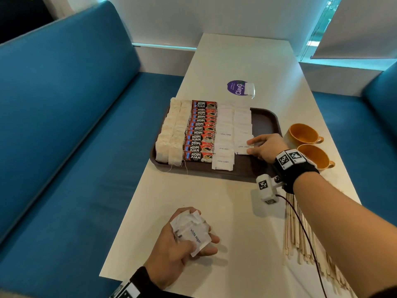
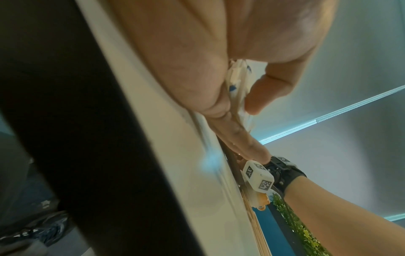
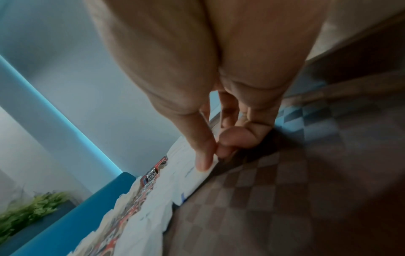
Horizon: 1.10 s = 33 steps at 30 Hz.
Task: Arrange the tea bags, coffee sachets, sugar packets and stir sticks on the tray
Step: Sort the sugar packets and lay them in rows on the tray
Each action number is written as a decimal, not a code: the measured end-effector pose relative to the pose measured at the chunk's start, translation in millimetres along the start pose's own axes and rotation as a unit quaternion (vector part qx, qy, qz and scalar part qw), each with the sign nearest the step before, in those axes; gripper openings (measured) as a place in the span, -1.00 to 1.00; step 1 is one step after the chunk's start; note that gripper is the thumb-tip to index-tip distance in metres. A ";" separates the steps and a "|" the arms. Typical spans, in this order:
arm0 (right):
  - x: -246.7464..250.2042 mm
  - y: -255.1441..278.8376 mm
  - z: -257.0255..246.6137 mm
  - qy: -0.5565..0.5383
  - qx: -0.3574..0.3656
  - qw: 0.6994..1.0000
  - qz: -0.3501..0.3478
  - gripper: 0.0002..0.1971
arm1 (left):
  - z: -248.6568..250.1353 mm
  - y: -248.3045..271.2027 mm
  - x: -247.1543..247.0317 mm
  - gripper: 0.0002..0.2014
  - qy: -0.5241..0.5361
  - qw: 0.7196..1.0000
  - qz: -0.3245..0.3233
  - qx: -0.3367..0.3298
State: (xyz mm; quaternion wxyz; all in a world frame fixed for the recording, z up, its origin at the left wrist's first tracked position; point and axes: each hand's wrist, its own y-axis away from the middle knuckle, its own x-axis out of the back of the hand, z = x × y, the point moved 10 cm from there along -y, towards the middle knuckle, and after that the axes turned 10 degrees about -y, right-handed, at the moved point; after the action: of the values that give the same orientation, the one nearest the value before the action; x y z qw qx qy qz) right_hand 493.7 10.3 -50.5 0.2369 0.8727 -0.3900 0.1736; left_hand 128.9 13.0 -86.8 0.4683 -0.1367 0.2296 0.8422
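Observation:
A brown tray [image 1: 264,123] holds two columns of tea bags [image 1: 171,134], one column of red coffee sachets [image 1: 200,134] and two columns of white sugar packets [image 1: 225,134]. My right hand [image 1: 250,146] is at the near end of the right sugar column, with thumb and fingers pinching the edge of a sugar packet [image 1: 242,147] that lies on the tray. In the right wrist view the right hand [image 3: 213,155] pinches that packet [image 3: 197,176]. My left hand [image 1: 211,244] grips a bundle of sugar packets [image 1: 193,229] above the table's near edge; the left wrist view shows the bundle [image 2: 237,83].
Wooden stir sticks [image 1: 298,233] lie in a bunch on the table at the near right, under my right forearm. Two orange cups [image 1: 303,134] stand right of the tray. A lone tea bag [image 1: 249,89] sits on a purple sticker behind the tray. Blue benches flank the table.

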 end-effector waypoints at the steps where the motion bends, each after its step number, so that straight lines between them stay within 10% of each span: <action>1: -0.6 -0.1 -0.7 0.017 -0.004 1.000 -0.001 -0.77 | -0.1 0.1 -0.2 -0.25 0.001 1.000 -0.001 0.000; 10: 21.2 50.0 -27.6 -0.052 0.032 0.997 0.050 -0.82 | 4.5 1.6 -3.3 -0.45 -0.016 1.000 -0.002 -0.012; 21: -85.8 215.4 -7.7 -0.223 0.034 0.961 -0.157 -0.72 | 12.3 9.0 -4.7 -0.43 -0.063 0.997 0.041 -0.009; 33: -99.6 247.5 17.5 -0.318 0.021 0.942 -0.101 -0.92 | 12.4 9.9 -3.5 -0.53 -0.071 0.996 0.053 -0.023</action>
State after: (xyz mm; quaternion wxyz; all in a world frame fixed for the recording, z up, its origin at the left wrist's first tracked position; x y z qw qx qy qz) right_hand 243.7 -84.1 -44.8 0.0987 0.9220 -0.3510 -0.1302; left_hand 122.2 12.2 -72.1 0.4343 -0.0751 0.1830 0.8788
